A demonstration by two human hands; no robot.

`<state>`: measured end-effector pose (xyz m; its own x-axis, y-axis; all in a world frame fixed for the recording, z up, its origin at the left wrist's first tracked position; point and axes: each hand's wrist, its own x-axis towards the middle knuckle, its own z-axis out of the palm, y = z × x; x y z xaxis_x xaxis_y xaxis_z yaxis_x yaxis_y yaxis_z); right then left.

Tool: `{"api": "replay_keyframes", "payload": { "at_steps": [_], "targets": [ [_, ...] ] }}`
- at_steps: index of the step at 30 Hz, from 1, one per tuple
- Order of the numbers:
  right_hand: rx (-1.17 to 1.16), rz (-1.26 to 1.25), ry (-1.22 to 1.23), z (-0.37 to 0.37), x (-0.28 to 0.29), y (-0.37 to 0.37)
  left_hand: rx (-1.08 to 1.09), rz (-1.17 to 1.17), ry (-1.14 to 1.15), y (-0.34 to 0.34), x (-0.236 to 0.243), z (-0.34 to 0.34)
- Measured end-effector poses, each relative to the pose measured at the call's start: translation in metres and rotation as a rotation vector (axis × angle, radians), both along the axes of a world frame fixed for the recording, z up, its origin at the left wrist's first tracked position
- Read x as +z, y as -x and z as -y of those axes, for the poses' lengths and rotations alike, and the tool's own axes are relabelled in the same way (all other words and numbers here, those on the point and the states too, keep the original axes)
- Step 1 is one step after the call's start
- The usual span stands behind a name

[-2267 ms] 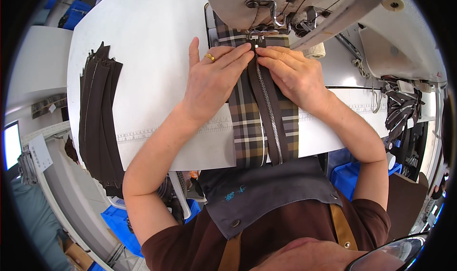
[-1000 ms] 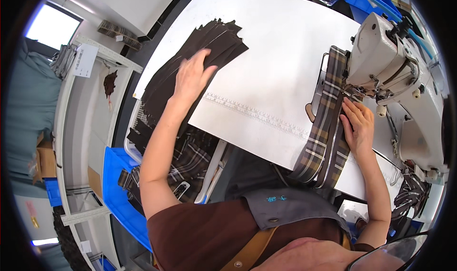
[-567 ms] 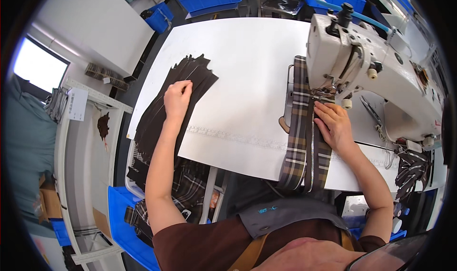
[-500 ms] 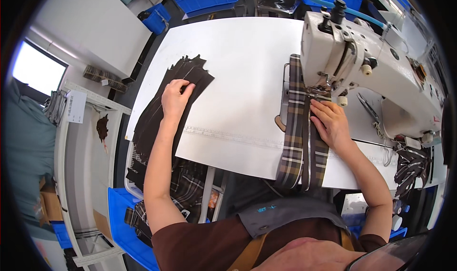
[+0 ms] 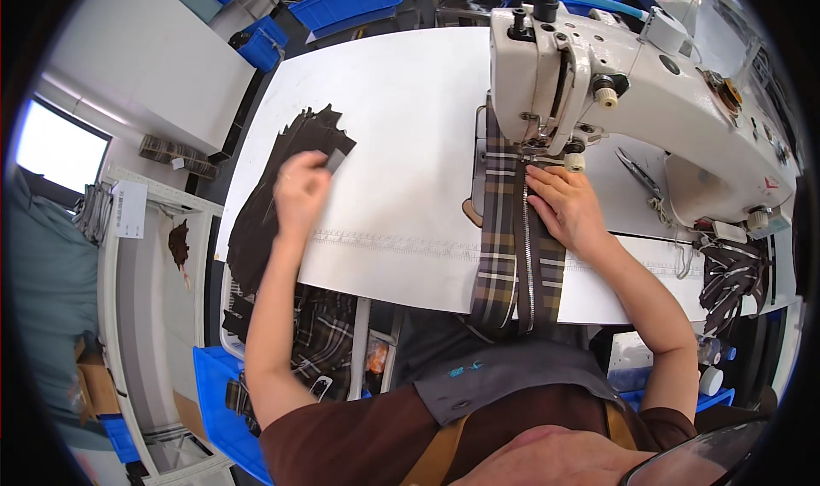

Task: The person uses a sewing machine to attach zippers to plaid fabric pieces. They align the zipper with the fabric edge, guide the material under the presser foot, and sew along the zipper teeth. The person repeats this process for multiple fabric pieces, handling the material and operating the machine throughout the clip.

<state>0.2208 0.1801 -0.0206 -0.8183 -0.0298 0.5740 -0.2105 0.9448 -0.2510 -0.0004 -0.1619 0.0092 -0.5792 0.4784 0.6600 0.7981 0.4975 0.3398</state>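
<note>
My left hand is closed in a pinch over the pile of dark brown fabric strips at the left of the table. From its fingertips sticks out the end of a dark fabric strip. My right hand lies with fingers stretched out on the plaid fabric, beside a metal-toothed zipper that runs lengthwise along it. The far end of that fabric is under the presser foot of the white sewing machine, close to my right fingertips. Its near end hangs over the table's front edge.
Scissors lie behind my right hand, and a bundle of dark zippers hangs at the right. A printed ruler crosses the white table. Plaid pieces and a blue bin are below its left side.
My left hand has lifted slightly from the pile, with a strip end now showing at its fingers. My right hand stays on the plaid fabric. The whole view has shifted a little.
</note>
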Motion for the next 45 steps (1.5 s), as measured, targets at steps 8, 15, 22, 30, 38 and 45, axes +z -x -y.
{"api": "replay_keyframes", "payload": {
  "at_steps": [8,15,22,30,38,45],
  "targets": [
    [-0.009,-0.025,-0.047,0.001,-0.002,0.000,-0.262,0.081,0.513,-0.189,0.002,-0.030],
    [-0.016,-0.013,-0.044,0.002,0.001,-0.001,-0.427,-0.241,1.121,-0.170,0.018,-0.006],
    [-0.027,0.054,-0.061,0.001,0.002,-0.001,-0.525,-0.015,0.552,-0.146,-0.015,-0.021],
    [-0.046,0.049,-0.069,0.001,0.003,-0.005,-0.552,-0.089,0.196,-0.127,0.028,-0.108],
    [-0.008,0.082,-0.074,-0.002,0.003,-0.001,-0.647,-0.221,0.379,-0.083,-0.013,-0.170],
    [0.007,0.086,-0.036,-0.004,0.001,0.001,-0.702,-0.014,0.394,-0.071,-0.016,-0.179]
  ]
}}
